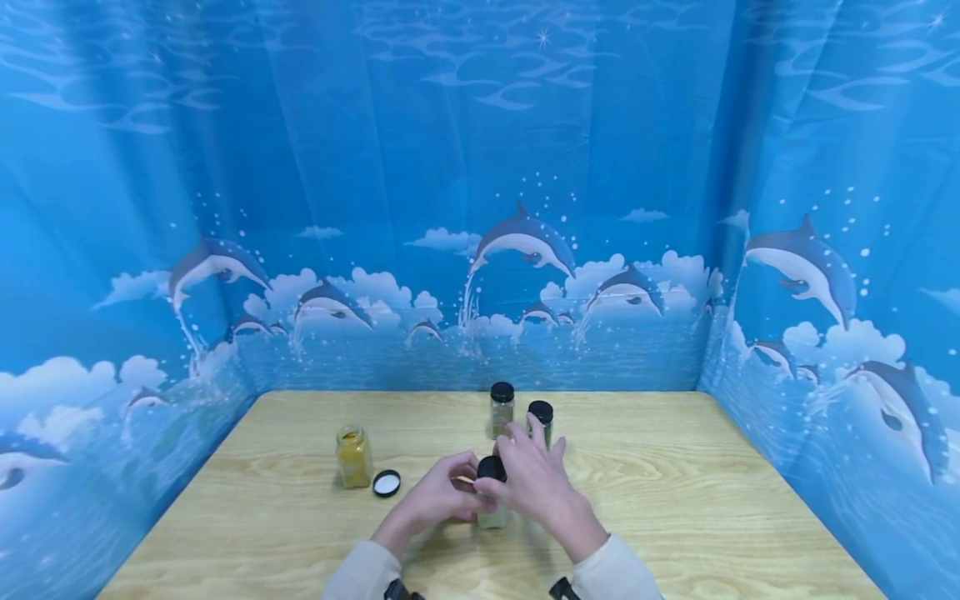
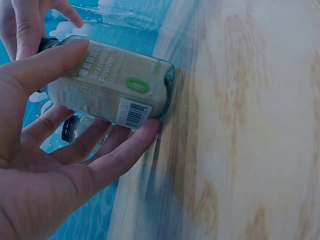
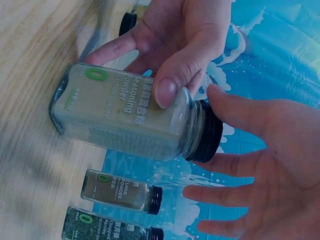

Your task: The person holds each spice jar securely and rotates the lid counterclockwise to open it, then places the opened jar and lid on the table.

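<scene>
While a blue dolphin-printed curtain (image 1: pixel 420 125) backs a pale wood-grain table (image 1: pixel 675 500), the left hand (image 1: pixel 441 490), curled, and the right hand (image 1: pixel 538 479), outer fingers spread, hold a square clear-glass jar of beige powder (image 3: pixel 120 120) at the table's near middle. Beyond stand two black-capped glass jars (image 1: pixel 502 415); leftward, an open yellow-powder glass jar (image 1: pixel 355 462). The right hand pinches the beige jar's round black lid (image 3: pixel 208 132); a loose black lid (image 1: pixel 386 483) lies beside the yellow.

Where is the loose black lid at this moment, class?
In the head view, the loose black lid lies on the table's left half, just right of the open yellow-powder jar and left of the left hand.
</scene>
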`<move>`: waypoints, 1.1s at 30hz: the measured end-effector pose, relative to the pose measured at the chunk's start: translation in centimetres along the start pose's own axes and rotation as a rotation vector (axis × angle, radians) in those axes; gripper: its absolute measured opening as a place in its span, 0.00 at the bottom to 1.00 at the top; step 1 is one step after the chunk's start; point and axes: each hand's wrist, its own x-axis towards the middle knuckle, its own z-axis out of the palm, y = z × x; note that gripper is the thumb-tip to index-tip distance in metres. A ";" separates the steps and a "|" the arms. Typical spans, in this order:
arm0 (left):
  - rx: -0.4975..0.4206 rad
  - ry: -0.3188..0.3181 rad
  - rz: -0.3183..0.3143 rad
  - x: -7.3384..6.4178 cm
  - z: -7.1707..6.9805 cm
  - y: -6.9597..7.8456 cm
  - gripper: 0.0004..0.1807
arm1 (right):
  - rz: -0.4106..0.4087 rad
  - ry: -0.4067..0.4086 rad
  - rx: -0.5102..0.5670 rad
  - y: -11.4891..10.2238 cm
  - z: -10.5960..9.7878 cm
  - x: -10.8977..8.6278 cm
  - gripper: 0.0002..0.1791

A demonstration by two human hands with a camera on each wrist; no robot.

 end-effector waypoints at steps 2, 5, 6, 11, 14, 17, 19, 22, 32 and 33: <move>-0.001 0.000 0.003 0.0 0.0 0.0 0.18 | -0.014 0.002 0.006 -0.1 0.0 -0.1 0.25; 0.000 0.000 0.001 -0.1 0.0 0.0 0.18 | -0.030 -0.010 0.031 -0.2 -0.1 -0.3 0.23; 0.001 0.000 0.003 -0.1 0.0 0.0 0.18 | -0.035 -0.020 0.039 -0.2 -0.2 -0.3 0.23; 0.004 -0.001 0.012 -0.2 0.0 -0.1 0.19 | -0.065 -0.072 0.067 -0.4 -0.4 -0.5 0.21; 0.002 -0.003 0.016 -0.2 0.0 0.0 0.19 | -0.080 -0.088 0.071 -0.5 -0.5 -0.6 0.22; 0.000 -0.003 0.019 -0.2 0.0 0.0 0.20 | -0.087 -0.098 0.066 -0.5 -0.5 -0.6 0.23; 0.000 -0.001 0.019 -0.2 0.1 0.1 0.20 | -0.089 -0.102 0.062 -0.5 -0.6 -0.6 0.23; 0.000 0.001 0.017 -0.2 0.1 0.2 0.20 | -0.090 -0.108 0.061 -0.5 -0.6 -0.7 0.23; 0.000 -0.005 0.018 -0.2 0.1 0.1 0.20 | -0.093 -0.109 0.062 -0.4 -0.7 -0.7 0.23; 0.000 -0.006 0.018 -0.2 0.1 0.1 0.20 | -0.093 -0.108 0.063 -0.4 -0.7 -0.7 0.23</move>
